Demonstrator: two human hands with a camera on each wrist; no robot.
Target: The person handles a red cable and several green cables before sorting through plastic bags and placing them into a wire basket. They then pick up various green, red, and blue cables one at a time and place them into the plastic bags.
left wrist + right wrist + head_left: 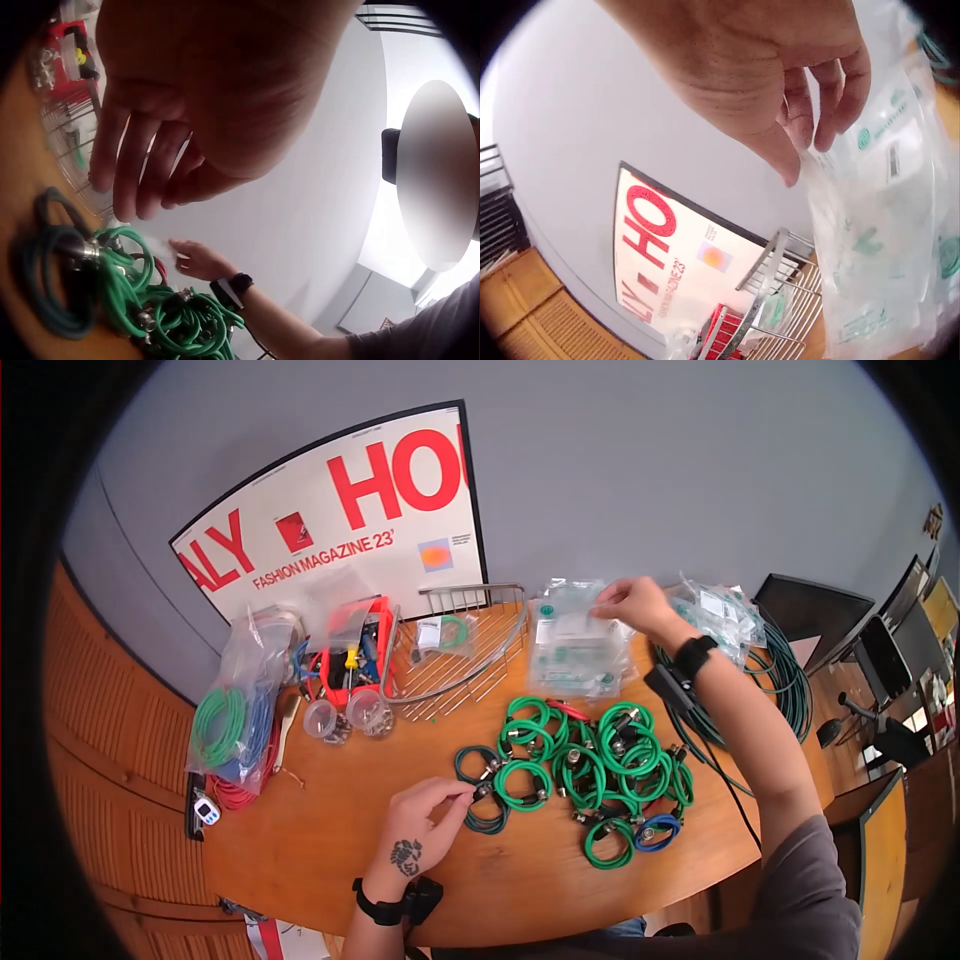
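Observation:
In the head view my right hand (pixel 632 607) is at the stack of clear plastic bags (pixel 575 650) at the back of the table. Close up in the right wrist view, its thumb and fingers pinch the upper edge of a clear bag (pixel 877 247) with green print. My left hand (pixel 425 825) hovers at a dark green coiled cable (pixel 487 824), fingers loosely bent, nothing between them in the left wrist view. Right beside that coil lies a green coiled cable (pixel 522 786) with metal connectors. Several more green coils (pixel 630 745) are heaped to the right, with a blue coil (pixel 658 833) at the near edge.
A wire rack (pixel 460 685) holds a bagged green cable. Left of it stand a red bin (pixel 384 630) of tools, plastic cups (pixel 370 712) of small metal parts and a bag of coiled cables (pixel 225 725). More bags (pixel 722 610) lie over a large dark cable coil (pixel 790 690) at right.

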